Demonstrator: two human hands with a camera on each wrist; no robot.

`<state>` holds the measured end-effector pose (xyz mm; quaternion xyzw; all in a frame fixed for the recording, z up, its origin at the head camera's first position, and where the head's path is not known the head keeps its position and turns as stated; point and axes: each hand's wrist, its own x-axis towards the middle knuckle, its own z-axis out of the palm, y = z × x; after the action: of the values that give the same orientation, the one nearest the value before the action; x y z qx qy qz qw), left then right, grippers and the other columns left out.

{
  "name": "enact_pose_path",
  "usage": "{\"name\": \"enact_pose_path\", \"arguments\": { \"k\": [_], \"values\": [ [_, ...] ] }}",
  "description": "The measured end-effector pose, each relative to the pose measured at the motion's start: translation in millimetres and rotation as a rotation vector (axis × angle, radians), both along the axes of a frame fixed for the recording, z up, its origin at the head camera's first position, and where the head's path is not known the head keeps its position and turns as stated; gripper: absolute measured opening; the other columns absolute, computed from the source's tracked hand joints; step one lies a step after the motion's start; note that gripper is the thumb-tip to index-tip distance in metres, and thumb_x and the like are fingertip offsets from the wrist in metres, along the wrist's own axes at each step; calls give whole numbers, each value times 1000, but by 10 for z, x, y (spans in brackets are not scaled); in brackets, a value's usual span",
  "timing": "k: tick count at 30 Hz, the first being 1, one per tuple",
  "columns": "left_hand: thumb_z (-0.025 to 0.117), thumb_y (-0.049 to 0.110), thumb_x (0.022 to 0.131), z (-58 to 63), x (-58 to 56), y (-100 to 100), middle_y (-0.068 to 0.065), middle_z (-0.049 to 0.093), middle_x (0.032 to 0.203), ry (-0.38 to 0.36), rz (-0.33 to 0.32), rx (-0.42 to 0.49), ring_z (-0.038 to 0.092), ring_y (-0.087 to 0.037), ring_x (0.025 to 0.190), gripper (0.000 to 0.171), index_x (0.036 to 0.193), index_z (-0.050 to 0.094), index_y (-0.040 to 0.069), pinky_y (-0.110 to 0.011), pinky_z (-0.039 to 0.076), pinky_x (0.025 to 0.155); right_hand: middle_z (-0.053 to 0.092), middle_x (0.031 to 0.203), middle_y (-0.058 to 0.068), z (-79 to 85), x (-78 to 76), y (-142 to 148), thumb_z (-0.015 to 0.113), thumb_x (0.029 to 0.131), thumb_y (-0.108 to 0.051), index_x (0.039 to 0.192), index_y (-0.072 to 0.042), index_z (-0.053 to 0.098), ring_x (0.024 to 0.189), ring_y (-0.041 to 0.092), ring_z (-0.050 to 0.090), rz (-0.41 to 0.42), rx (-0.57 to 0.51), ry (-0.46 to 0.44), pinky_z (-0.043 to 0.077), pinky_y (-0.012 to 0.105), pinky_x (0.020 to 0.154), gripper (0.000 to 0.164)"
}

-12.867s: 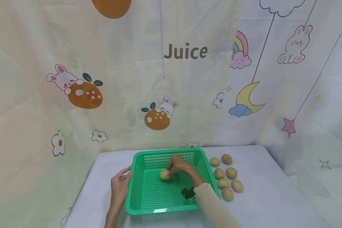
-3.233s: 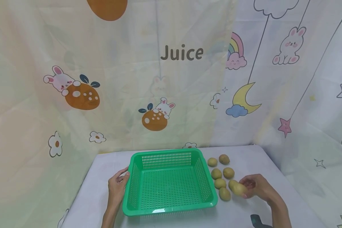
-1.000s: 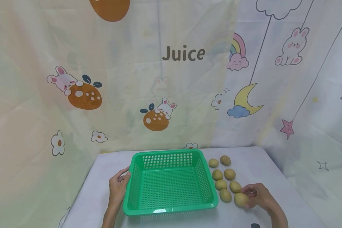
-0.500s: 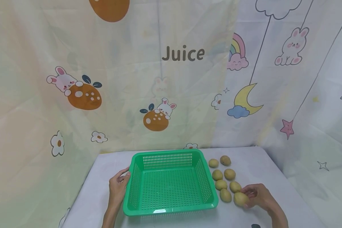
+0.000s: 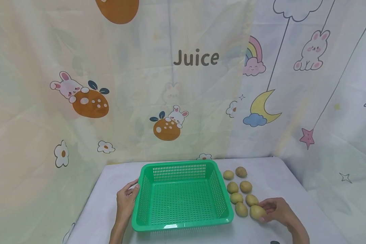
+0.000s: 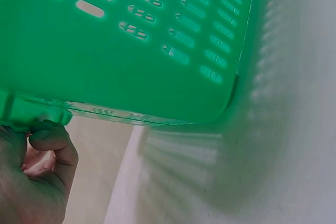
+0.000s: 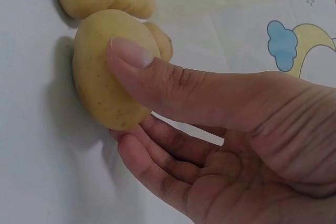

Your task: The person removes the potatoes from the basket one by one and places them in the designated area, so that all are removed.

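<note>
My left hand (image 5: 126,200) grips the left rim of a green plastic basket (image 5: 201,222); in the left wrist view its thumb and fingers (image 6: 55,142) bend at the rim. The basket has slotted walls and nothing inside. To its right, my right hand (image 5: 279,210) holds a yellow-brown potato (image 5: 257,213), the nearest one in the outer column. In the right wrist view the thumb lies over this potato (image 7: 97,80) and the fingers reach under its lower end. Right behind it sits another potato (image 5: 251,200).
Several more potatoes stand in two loose columns beside the basket, from the near potato (image 5: 241,209) to the far ones (image 5: 241,171). All are on a white-covered table (image 5: 280,179). A printed curtain (image 5: 201,118) hangs behind and at both sides.
Earlier my right hand held a potato inside the basket. Later it held one over the outer column, then lowered it to the column's near end. Over the last second almost nothing moves.
</note>
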<state>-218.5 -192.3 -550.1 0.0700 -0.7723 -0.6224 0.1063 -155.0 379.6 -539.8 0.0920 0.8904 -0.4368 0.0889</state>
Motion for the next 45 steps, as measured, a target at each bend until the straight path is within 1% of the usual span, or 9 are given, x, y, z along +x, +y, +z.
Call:
{"name": "enact_pose_path", "arguments": {
  "k": [6,12,15,22,29,33,39,42,45],
  "values": [
    [61,20,113,5,8,5,-27,81,112,-3,-4,-1,81,-15,77,39,148,63,2,-26,66,67,81,104,8,2,-6,19,94,72,0,119,8,75,94,18,74,3,18,7,60,31,81,51],
    [61,22,113,6,10,15,-24,81,107,2,0,-14,80,-13,74,39,148,64,3,-26,65,66,81,103,8,14,1,33,94,73,-1,118,10,74,93,19,74,2,13,10,59,26,77,50],
    [62,22,113,9,9,15,-24,82,106,10,3,-24,79,-13,74,38,147,65,4,-25,64,65,81,103,8,23,-2,30,96,74,-3,119,11,73,95,19,74,-9,19,2,60,26,78,52],
    [61,21,113,18,7,21,-24,81,110,7,-1,-26,79,-12,76,38,147,65,3,-25,64,66,80,109,15,47,-28,29,98,77,-10,127,14,68,99,24,76,-50,26,-48,65,43,89,63],
    [61,22,113,24,4,28,-24,81,109,10,3,-27,79,-13,75,38,147,66,5,-25,64,66,77,121,27,77,-48,49,101,77,-26,137,16,62,107,34,76,-61,56,-41,64,50,95,83],
    [62,23,113,39,17,26,-23,81,104,17,1,-55,78,-12,72,39,147,66,4,-25,63,63,70,134,36,90,-60,63,97,84,-35,145,18,55,118,45,74,-36,72,2,64,53,98,91],
    [61,25,114,65,39,-1,-17,78,95,18,13,-154,73,-10,68,38,146,67,6,-23,60,61,62,147,37,136,-119,4,83,98,-42,153,15,48,131,50,67,11,107,91,61,57,105,86],
    [60,30,114,104,45,-22,-15,78,95,12,8,-242,70,-11,66,41,147,67,7,-24,57,60,58,152,37,161,-151,-64,73,106,-43,155,13,48,135,52,63,25,144,165,58,60,110,79],
    [57,38,115,159,49,-38,-16,80,102,16,14,-362,72,-13,70,46,148,65,7,-26,54,61,57,154,36,199,-178,-157,68,109,-41,155,11,50,136,53,62,30,183,275,56,64,110,71]
  ]
}}
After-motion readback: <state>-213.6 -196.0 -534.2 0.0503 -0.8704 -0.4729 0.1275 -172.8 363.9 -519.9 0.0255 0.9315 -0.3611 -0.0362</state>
